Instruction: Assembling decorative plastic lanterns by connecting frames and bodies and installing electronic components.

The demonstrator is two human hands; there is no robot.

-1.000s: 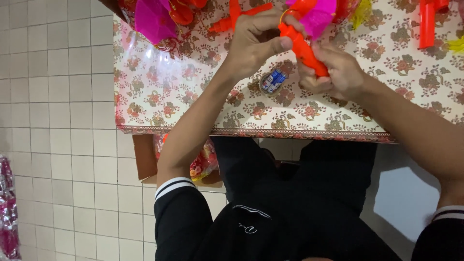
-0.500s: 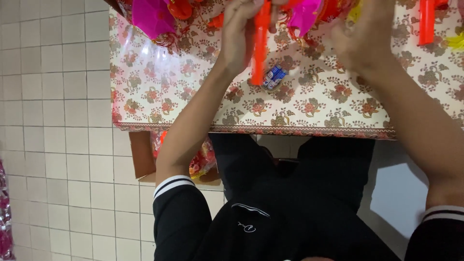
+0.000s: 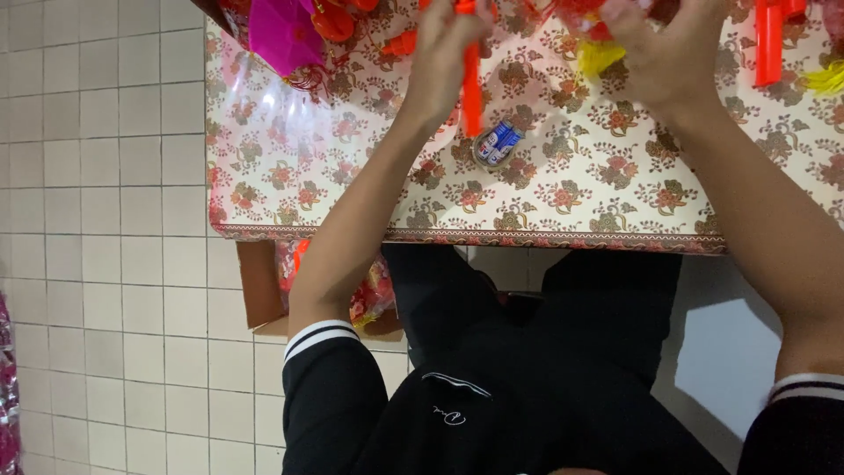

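Head view: worktop under a floral, glossy plastic cover, seen from above; its near edge runs across the middle of the picture, with the person's dark clothing below it.
Left hand: raised over the far part of the worktop, fingers closed around the upper end of an orange stick.
Orange stick: hangs upright from the left hand, its lower end just above the worktop, near a small blue-and-white tube that lies flat on the cover.
Right hand: over the far edge, fingers spread and curled among red and yellow paper pieces; whether they pinch anything cannot be told.
Handling, judged: the stick looks light, thin and stiff, probably smooth plastic, so it may slip; a hold near its upper end, as here, or at mid-length suits it. The paper pieces look soft and easily crushed.
Far left corner: magenta paper piece.
Far right edge: second orange stick.
Floor: pale tiles; a cardboard box stands under the near left edge.
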